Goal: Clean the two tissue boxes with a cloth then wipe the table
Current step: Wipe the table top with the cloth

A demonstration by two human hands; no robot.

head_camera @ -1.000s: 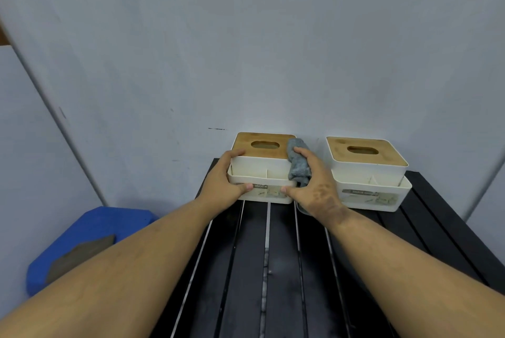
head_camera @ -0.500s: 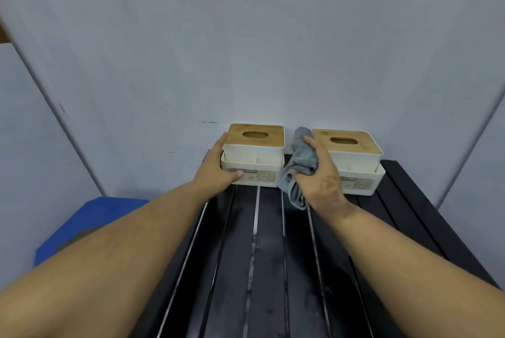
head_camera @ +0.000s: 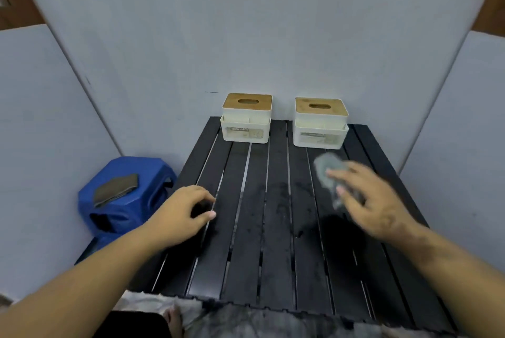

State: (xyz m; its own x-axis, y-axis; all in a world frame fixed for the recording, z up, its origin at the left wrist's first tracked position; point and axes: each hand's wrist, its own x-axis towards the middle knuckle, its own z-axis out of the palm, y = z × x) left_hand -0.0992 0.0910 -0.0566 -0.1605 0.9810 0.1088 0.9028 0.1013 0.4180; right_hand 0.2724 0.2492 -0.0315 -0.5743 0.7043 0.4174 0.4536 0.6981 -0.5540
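Head view: two tissue boxes, left box (head_camera: 246,119) and right box (head_camera: 320,123), are seen at the far edge of the slatted surface (head_camera: 273,228), untouched. Grey cloth (head_camera: 328,171) is held blurred under right hand (head_camera: 374,201), right of centre. Left hand (head_camera: 180,214) is loosely curled, holding nothing. Boxes judged done; surface wiping judged under way, most left.

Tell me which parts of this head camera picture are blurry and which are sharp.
Head view: the right hand and the grey cloth under it are smeared by motion; the left hand and both tissue boxes look fairly sharp; the wide lens bends the wall edges.
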